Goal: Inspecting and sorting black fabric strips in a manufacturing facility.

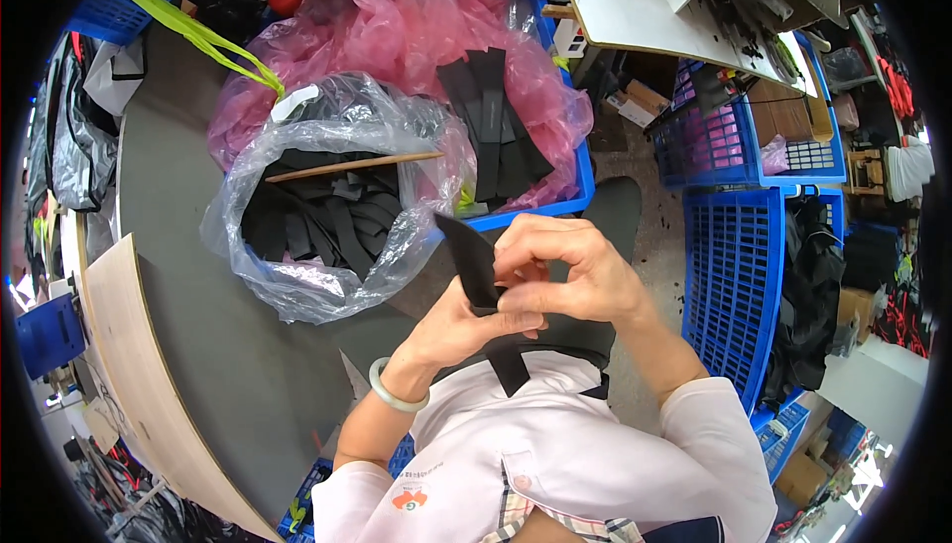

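A flat black strip (466,257) slants between my hands, its upper end free and its lower end hanging in front of my shirt. My left hand (458,323) is closed around the strip's middle, thumb lying across it. From the right, my right hand (560,270) pinches the strip's edge with bent fingers; those fingertips are partly hidden behind the strip. Just beyond my hands stands a clear plastic bag (233,236) with many black strips (347,231) heaped inside. A thin wooden stick (357,166) lies across its opening.
Behind the clear bag, a blue crate (585,171) lined with a pink bag (297,47) holds more black strips (486,107). Blue crates (729,275) stand at the right, one with black material. A grey surface (188,245) and a wooden board (164,364) are at the left.
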{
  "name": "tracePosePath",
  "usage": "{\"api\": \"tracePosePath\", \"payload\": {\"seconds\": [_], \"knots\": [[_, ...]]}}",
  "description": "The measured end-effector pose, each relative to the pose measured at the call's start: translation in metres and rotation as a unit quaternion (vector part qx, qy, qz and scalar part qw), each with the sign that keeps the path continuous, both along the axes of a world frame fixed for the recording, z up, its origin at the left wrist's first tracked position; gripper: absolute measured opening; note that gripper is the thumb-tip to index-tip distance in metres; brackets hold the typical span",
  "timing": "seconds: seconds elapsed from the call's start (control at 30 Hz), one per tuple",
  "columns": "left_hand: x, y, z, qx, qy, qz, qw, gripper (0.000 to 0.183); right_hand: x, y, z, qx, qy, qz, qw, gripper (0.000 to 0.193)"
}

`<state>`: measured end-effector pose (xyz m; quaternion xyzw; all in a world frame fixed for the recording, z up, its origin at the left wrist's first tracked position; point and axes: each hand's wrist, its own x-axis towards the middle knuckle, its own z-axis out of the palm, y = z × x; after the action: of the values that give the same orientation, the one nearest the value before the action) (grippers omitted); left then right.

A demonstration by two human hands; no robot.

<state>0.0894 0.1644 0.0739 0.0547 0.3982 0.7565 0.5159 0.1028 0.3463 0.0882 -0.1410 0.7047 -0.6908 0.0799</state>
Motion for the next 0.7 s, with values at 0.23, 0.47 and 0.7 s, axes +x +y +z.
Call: {"api": "tracePosePath", "payload": {"seconds": [0.23, 0.47, 0.7], "knots": [[0.002, 0.001, -0.001, 0.001, 0.125, -0.036, 0.991, 0.017, 0.002, -0.002, 0.012, -0.127, -0.101, -0.046, 0.986, 0.03], [-0.005, -0.005, -0.019, 0.201, 0.026, -0.185, 0.962, 0.034, -0.005, -0.003, 0.009, -0.119, 0.074, 0.046, 0.989, 0.012], [0.004, 0.011, -0.029, 0.436, -0.169, -0.318, 0.825, 0.047, -0.015, 0.0, 0.008, -0.226, 0.127, 0.214, 0.942, 0.011]]}}
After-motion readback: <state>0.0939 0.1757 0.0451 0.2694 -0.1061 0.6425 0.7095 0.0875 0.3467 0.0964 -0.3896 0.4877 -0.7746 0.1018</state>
